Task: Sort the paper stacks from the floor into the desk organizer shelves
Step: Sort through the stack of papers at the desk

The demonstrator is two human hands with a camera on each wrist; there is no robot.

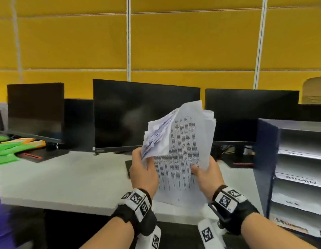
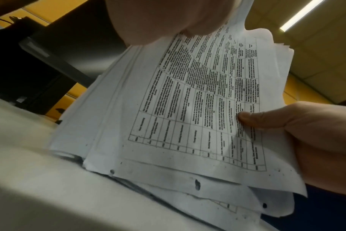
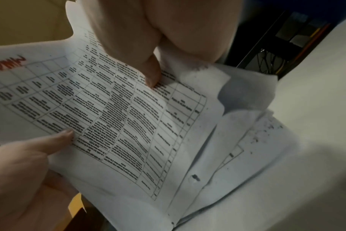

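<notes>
A thick stack of printed paper (image 1: 183, 150) stands on its lower edge on the white desk (image 1: 66, 180), close to the front rim. My left hand (image 1: 145, 159) grips its left side and bends several top sheets away to the left. My right hand (image 1: 199, 169) grips the right side, thumb on the front sheet. In the left wrist view the stack (image 2: 188, 109) shows a printed table and punch holes. The right wrist view shows red writing on one sheet of the stack (image 3: 128, 117). The dark blue desk organizer (image 1: 266, 159) stands right of the stack, with labelled papers on its grey shelves.
Three dark monitors (image 1: 145, 115) stand along the back of the desk before a yellow partition wall. Green and orange folders (image 1: 14, 146) lie at the far left. A cable tangle sits behind the right monitor's base.
</notes>
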